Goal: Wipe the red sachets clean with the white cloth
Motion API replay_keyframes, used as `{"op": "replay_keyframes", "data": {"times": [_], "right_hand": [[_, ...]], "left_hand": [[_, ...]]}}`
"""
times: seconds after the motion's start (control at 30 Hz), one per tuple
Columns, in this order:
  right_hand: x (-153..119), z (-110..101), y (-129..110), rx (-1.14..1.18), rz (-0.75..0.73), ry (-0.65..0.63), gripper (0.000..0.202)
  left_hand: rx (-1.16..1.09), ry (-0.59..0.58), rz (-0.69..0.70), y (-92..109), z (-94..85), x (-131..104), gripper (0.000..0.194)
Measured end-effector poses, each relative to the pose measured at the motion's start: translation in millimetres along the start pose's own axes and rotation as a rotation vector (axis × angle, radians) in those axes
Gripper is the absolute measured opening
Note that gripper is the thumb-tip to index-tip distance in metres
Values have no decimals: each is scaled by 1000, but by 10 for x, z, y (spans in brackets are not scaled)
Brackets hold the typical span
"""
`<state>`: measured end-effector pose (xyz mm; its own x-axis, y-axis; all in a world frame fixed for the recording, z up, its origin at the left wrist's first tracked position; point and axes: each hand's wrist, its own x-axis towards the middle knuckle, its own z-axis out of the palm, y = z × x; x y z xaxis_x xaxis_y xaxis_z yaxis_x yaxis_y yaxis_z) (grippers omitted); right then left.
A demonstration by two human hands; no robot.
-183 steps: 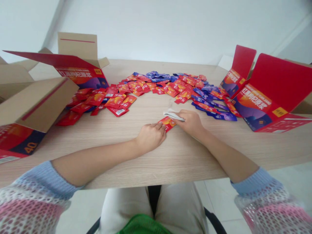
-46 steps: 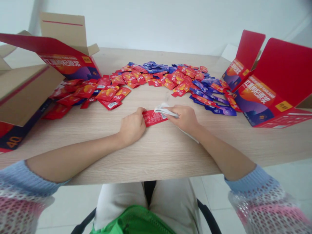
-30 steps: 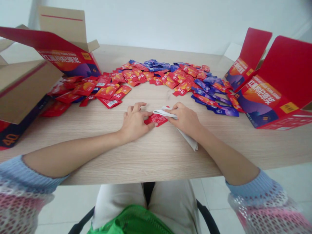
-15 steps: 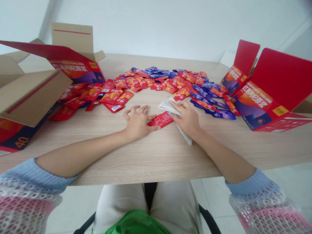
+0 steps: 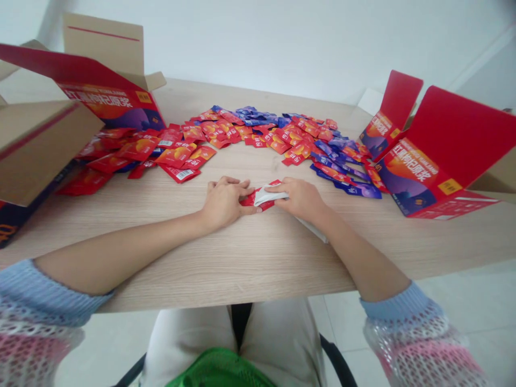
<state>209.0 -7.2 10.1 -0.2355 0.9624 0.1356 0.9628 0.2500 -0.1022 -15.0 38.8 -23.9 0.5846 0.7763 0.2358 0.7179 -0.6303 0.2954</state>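
A red sachet (image 5: 264, 206) lies flat on the table between my hands, partly covered. My left hand (image 5: 227, 200) grips its left end between thumb and fingers, against the tabletop. In my right hand (image 5: 303, 198) is a folded white cloth (image 5: 263, 196), pressed on top of the sachet. One corner of the cloth hangs out below the right wrist. Beyond my hands, many red sachets (image 5: 294, 137) and purple sachets (image 5: 363, 189) lie in an arc-shaped pile.
At the left stand two open cartons, a red one (image 5: 116, 110) and a nearer one with a brown flap (image 5: 44, 142). Two red open cartons, one farther (image 5: 379, 131) and one nearer (image 5: 419, 174), stand at the right. The table's front edge (image 5: 226, 307) is close to my lap.
My right hand has moved the cloth down onto the sachet, covering its middle. The left hand keeps its hold at the left end. The view has shifted slightly.
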Motion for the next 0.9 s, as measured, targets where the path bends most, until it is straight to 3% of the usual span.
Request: {"op": "replay_keyframes", "data": {"times": [0.2, 0.3, 0.4, 0.53, 0.63, 0.73, 0.9], "right_hand": [[71, 13, 455, -54, 218, 71, 37], [7, 21, 468, -28, 166, 217, 34], [-87, 30, 242, 64, -13, 331, 33], [-158, 111, -188, 144, -226, 206, 37], [-124, 185, -355, 133, -192, 103, 39], [-61, 184, -325, 117, -71, 57, 35], [-27, 94, -82, 28, 92, 70, 34]], "left_hand": [[-27, -36, 38, -2, -32, 11, 62], [-24, -41, 84, -2, -18, 24, 62], [-27, -30, 134, -16, 5, 35, 61], [-84, -14, 205, -35, 22, 36, 35], [-117, -15, 229, -32, 14, 30, 26], [-111, -13, 212, -18, -1, 31, 38], [-37, -48, 180, 5, -9, 25, 50]]}}
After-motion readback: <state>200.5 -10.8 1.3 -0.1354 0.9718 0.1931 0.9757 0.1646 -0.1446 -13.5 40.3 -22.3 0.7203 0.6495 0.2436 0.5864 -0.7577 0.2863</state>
